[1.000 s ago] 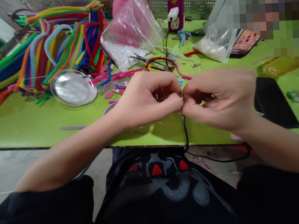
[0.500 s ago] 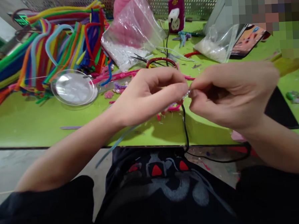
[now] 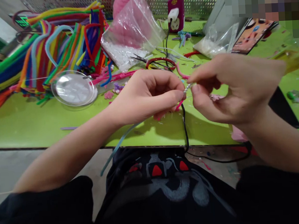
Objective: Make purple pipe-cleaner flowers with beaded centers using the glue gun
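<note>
Between my two hands runs a short strand of tiny clear beads [image 3: 187, 87]. My left hand [image 3: 151, 100] pinches its left end between thumb and fingertips. The other end is pinched by my right hand [image 3: 238, 90], with the thumb and forefinger together. A light-blue pipe cleaner [image 3: 118, 143] trails from under my left hand past the table edge; its upper end is hidden. Below the right forefinger, something small and pink [image 3: 217, 97] shows near the palm. Pink pipe cleaner pieces [image 3: 179, 105] lie behind and under the left fingers.
Colourful pipe cleaners [image 3: 58, 50] are heaped at the left, near a clear round dish [image 3: 73, 89]. Scissors [image 3: 162, 62] lie behind my hands. Bags of white beads [image 3: 128, 54] and a purple power socket [image 3: 176, 13] stand farther back. A black cable [image 3: 185, 130] crosses the table edge.
My right hand has shifted slightly right and its fingers have loosened a little, so more of the bead strand shows. The hanging light-blue pipe cleaner has swung slightly right.
</note>
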`<state>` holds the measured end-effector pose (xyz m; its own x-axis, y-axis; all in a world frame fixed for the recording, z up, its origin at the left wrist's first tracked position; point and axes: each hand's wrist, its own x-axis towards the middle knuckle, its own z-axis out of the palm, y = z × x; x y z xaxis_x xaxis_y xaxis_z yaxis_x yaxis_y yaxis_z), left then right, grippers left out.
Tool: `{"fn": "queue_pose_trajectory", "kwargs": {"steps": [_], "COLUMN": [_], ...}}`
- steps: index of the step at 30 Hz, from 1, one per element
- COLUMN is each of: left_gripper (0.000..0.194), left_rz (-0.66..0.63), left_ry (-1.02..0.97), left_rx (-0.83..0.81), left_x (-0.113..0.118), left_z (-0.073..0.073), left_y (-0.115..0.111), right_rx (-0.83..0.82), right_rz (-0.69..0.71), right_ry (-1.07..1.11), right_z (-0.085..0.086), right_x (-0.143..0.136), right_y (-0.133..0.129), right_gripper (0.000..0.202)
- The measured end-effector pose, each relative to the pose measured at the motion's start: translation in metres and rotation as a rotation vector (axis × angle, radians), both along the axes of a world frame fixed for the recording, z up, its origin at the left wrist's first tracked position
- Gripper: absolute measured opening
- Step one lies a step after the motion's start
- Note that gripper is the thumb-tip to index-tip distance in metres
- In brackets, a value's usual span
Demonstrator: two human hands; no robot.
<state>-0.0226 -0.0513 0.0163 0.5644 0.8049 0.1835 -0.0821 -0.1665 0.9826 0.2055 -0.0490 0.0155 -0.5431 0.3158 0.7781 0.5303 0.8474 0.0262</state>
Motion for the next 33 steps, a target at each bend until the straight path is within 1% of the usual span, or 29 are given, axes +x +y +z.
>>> {"fn": "queue_pose_trajectory", "kwargs": {"steps": [1, 3, 6, 8, 10, 14, 18, 22, 26, 28, 30, 33], "left_gripper": [0.013, 0.016, 0.017, 0.016, 0.017, 0.017, 0.022, 0.023, 0.017, 0.016, 0.016, 0.016], "left_rz": [0.004, 0.016, 0.010, 0.016, 0.052, 0.097, 0.139, 0.132, 0.105, 0.102, 0.110, 0.127], "left_ry": [0.003, 0.005, -0.009, 0.004, 0.042, 0.064, 0.079, 0.081, 0.046, 0.030, 0.010, -0.013], "left_rx": [-0.003, -0.008, 0.005, 0.023, 0.047, 0.099, 0.076, 0.004, -0.112, -0.098, -0.047, -0.013], "left_x": [0.000, 0.000, 0.001, 0.001, 0.002, 0.005, 0.006, 0.007, 0.006, 0.005, 0.006, 0.006], "left_z": [0.000, 0.000, 0.000, 0.001, 0.000, -0.003, -0.004, -0.003, -0.003, -0.003, -0.004, -0.006], "left_y": [0.000, 0.001, 0.002, 0.003, 0.003, 0.003, 0.003, 0.003, 0.003, 0.002, 0.003, 0.004], "right_rx": [-0.047, -0.143, -0.143, -0.132, -0.111, -0.011, -0.030, -0.023, -0.054, -0.051, -0.036, -0.040], "right_rz": [0.018, 0.062, 0.160, 0.188, 0.169, 0.066, -0.063, -0.028, -0.004, 0.035, 0.063, 0.061], "right_ry": [0.013, 0.021, -0.003, -0.025, -0.052, -0.132, -0.163, -0.149, -0.124, -0.106, -0.054, -0.002], "right_z": [0.000, 0.001, 0.004, 0.006, 0.006, 0.005, 0.001, -0.001, 0.000, 0.000, -0.001, -0.002], "right_x": [0.001, 0.002, 0.004, 0.004, 0.004, 0.002, -0.001, -0.002, -0.003, -0.005, -0.006, -0.007], "right_y": [0.002, 0.005, 0.009, 0.010, 0.010, 0.006, 0.001, -0.002, -0.003, -0.001, 0.001, 0.003], "right_gripper": [0.008, 0.012, 0.014, 0.013, 0.011, 0.008, 0.011, 0.011, 0.015, 0.017, 0.015, 0.012]}}
